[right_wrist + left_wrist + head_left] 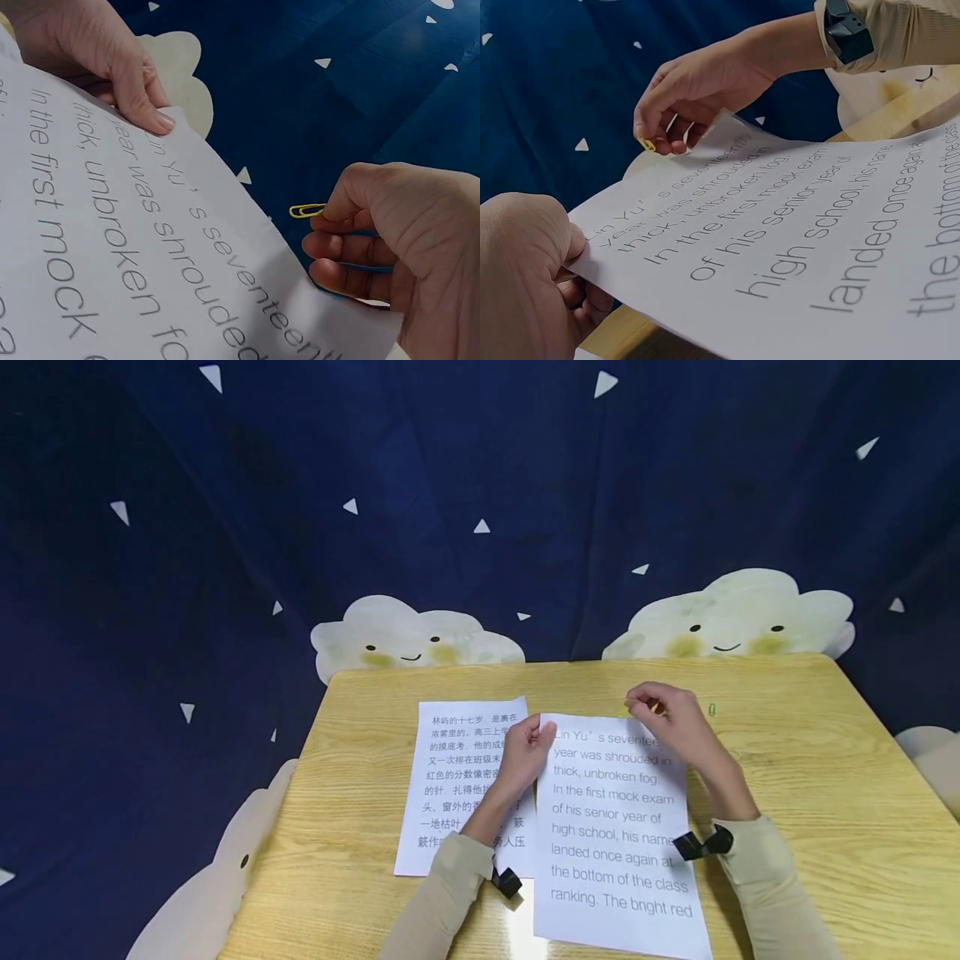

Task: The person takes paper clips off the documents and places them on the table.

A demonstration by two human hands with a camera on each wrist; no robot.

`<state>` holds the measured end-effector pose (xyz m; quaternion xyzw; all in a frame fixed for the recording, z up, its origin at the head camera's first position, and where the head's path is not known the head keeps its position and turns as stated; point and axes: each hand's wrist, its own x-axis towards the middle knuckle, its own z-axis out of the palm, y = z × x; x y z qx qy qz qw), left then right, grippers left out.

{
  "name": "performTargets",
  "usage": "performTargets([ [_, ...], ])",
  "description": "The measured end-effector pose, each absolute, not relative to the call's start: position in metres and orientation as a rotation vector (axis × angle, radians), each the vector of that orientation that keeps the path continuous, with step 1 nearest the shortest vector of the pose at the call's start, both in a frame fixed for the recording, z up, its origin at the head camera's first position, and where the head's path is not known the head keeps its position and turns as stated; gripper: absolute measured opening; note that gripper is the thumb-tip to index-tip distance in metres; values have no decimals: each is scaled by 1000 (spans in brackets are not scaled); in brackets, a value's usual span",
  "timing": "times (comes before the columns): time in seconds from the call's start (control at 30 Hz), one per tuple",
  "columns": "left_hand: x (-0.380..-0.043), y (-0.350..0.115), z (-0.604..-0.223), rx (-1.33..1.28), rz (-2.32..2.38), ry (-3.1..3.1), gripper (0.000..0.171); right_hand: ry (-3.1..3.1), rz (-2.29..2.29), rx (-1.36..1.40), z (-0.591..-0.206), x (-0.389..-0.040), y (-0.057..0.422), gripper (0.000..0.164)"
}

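Observation:
A white sheet printed in English (615, 860) is pinched at its top left corner by my left hand (527, 750), thumb on the printed face. My right hand (671, 714) is just past the sheet's top edge, near its right corner. Between its thumb and index finger it pinches a yellow paper clip (306, 211), which points toward the sheet's top edge and stands apart from it in the right wrist view. The other fingers of that hand are curled near the paper's corner.
A second sheet, printed in Chinese (442, 785), lies on the wooden table (330, 827) at left, partly covered by my left arm. A green paper clip (712, 710) lies right of my right hand. Behind the table hangs a dark blue curtain (450, 460) with clouds and white triangles.

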<state>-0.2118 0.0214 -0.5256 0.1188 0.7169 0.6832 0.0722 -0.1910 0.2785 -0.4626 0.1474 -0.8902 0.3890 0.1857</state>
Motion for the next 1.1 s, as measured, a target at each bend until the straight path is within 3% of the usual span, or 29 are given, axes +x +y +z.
performTargets([
  [1.1, -215, 20, -526, 287, 2087, 2200, 20, -2674, 1023, 245, -447, -182, 320, 16],
])
